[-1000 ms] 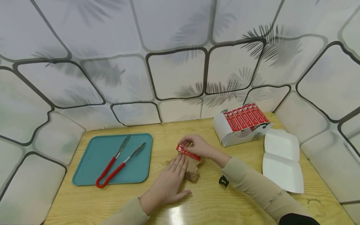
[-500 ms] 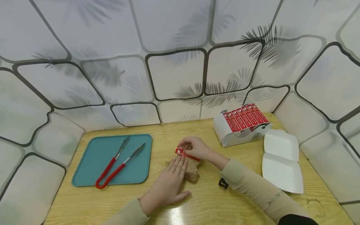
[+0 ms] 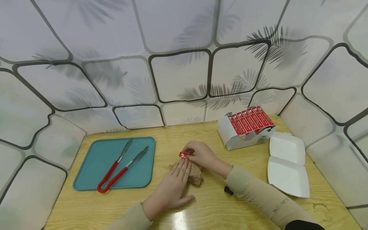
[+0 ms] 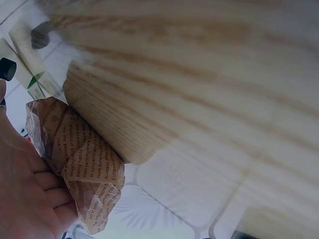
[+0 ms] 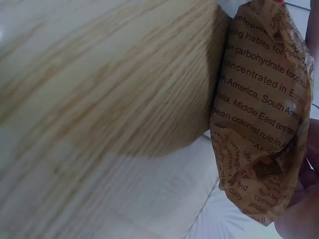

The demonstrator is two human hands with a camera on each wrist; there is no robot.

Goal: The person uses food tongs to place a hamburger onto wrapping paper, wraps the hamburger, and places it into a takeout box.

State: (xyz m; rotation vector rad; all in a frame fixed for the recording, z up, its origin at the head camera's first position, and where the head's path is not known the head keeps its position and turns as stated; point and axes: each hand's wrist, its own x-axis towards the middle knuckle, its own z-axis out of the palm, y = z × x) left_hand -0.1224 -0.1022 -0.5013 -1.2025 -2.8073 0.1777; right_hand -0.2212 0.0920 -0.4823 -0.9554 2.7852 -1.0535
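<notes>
A bundle wrapped in crumpled brown printed paper rests on the table, and its print shows close up in both wrist views, as on the paper wrapper at left. My left hand lies over the bundle's left side with straight fingers pressed together on the paper. Above those fingertips, my right hand pinches a red sticker strip with curled fingers and thumb. Only the strip's left end shows; the right hand covers the rest. In the right wrist view, the brown paper fills the right side, with fingers behind it.
A teal tray on the left bears red-handled tongs. A white box packed with several red strips stands at back right. Beside it lies an open white clamshell container. A patterned backdrop encloses the table.
My right hand has moved slightly down over the red sticker strip, now hiding most of it. The left hand has stayed pressed on the wrapped bundle.
</notes>
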